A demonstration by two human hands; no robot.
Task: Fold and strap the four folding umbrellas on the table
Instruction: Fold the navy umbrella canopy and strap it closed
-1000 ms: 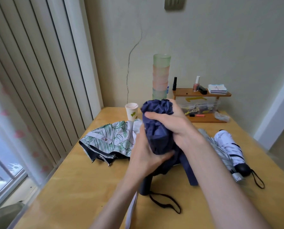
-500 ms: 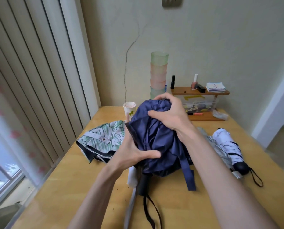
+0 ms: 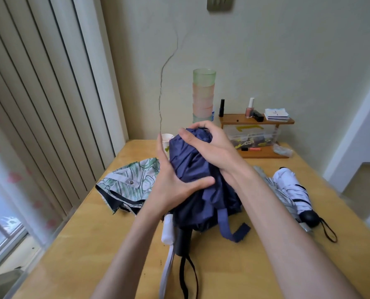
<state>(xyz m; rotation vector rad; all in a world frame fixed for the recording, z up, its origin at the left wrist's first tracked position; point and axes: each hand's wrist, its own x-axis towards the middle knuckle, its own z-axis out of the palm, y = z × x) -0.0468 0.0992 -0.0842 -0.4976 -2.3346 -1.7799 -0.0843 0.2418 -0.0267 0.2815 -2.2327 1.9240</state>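
Far left, the leaf umbrella (image 3: 130, 186) lies slack and unfolded on the table (image 3: 222, 266), its dark edge spilling toward the window side. It's not yet done, and loose cloth like that could get dragged if an elbow sweeps through.

Just behind it is a paper cup (image 3: 166, 140), right by the fingertips of the left hand (image 3: 171, 188). That hand lies flat along the side of the navy umbrella (image 3: 192, 169), fingers up and thumb pressed across the cloth. One wide swing and that cup tips, I'd say.

Centre stage, the navy umbrella is held up off the table, canopy bunched and not yet rolled tight. The right hand (image 3: 210, 145) is clamped over its top, fingers curled round the tip. The folds look uneven. Wrap them like this and the bundle may come out too fat for the strap (image 3: 229, 225), which dangles free below. If the top grip slips, the cloth likely springs loose.

The black handle (image 3: 183, 240) hangs low beside a white handle (image 3: 166, 230), so cords could tangle.

Over right, a grey umbrella (image 3: 274, 190) and a white umbrella (image 3: 291, 190) lie side by side, rolled slim. I can't tell if the grey one is strapped.
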